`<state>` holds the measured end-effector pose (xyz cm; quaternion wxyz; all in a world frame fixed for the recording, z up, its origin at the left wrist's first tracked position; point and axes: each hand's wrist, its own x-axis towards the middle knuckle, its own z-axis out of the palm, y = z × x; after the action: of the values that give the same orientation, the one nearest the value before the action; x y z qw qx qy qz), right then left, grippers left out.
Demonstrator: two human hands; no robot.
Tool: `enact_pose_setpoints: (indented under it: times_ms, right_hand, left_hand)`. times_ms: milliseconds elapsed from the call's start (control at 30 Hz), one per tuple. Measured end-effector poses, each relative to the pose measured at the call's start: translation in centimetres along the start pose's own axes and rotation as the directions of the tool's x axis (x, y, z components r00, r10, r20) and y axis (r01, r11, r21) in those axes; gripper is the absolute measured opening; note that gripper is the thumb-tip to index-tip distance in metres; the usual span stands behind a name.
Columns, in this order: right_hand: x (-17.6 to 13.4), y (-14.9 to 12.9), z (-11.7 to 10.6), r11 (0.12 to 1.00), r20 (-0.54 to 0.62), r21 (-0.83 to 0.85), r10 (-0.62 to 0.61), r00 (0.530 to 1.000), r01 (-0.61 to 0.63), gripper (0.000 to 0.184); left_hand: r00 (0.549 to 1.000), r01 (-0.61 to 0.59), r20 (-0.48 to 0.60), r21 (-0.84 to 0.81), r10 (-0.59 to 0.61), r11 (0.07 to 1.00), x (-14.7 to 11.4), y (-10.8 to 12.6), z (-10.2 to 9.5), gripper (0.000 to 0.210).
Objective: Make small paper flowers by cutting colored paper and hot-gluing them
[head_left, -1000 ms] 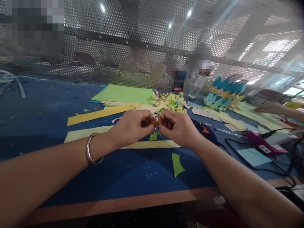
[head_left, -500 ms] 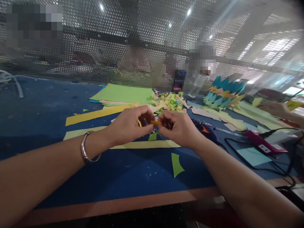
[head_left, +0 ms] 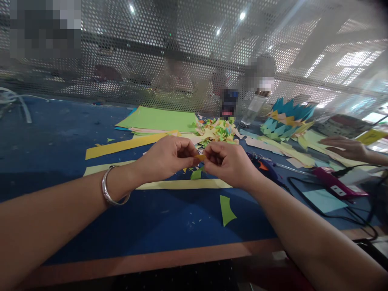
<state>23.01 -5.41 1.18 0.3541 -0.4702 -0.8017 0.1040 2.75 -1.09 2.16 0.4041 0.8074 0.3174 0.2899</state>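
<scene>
A small orange-yellow piece of paper (head_left: 199, 158) is pinched between my two hands above the blue table. My left hand (head_left: 168, 159), with a silver bangle at its wrist, grips one end between thumb and fingers. On the other end, the thumb and fingers of my right hand (head_left: 228, 161) are closed. Much of the piece is hidden by my fingertips. Just below lies a green paper scrap (head_left: 196, 174), and under my wrists runs a pale yellow paper strip (head_left: 184, 184). A deeper yellow strip (head_left: 121, 146) lies to the left of my left hand.
Green paper sheets (head_left: 163, 119) and a heap of paper scraps (head_left: 220, 131) lie behind my hands. To the right are a glue gun (head_left: 269, 167), a pink power strip (head_left: 336, 182) with cables, and a zigzag paper crown (head_left: 286, 117). Another person's hand (head_left: 345, 148) reaches in at far right.
My hands stay nearly in place, still pinching the orange-yellow piece, which shows slightly differently between the fingertips. The other person's hand at the right has come lower, over the pale paper.
</scene>
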Motion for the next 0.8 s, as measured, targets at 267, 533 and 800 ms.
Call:
enact_pose_setpoints:
  times_ms: [267, 533, 800]
  right_hand:
    - [-0.03, 0.02, -0.34, 1.000, 0.002, 0.009, -0.006, 1.000, 0.006, 0.010]
    - [-0.13, 0.06, -0.10, 0.999, -0.014, 0.002, -0.039, 0.999, 0.039, 0.003]
    - [-0.32, 0.05, -0.32, 0.987, -0.087, -0.043, -0.160, 0.983, 0.157, 0.009]
  left_hand:
    - [0.999, -0.036, -0.016, 0.051, 0.037, 0.998, -0.21, -0.25, 0.08, 0.018]
    - [0.994, 0.107, -0.002, -0.164, -0.109, 0.981, -0.19, -0.15, 0.29, 0.011]
    - [0.929, 0.333, 0.090, -0.623, -0.358, 0.708, 0.49, -0.30, 0.21, 0.008]
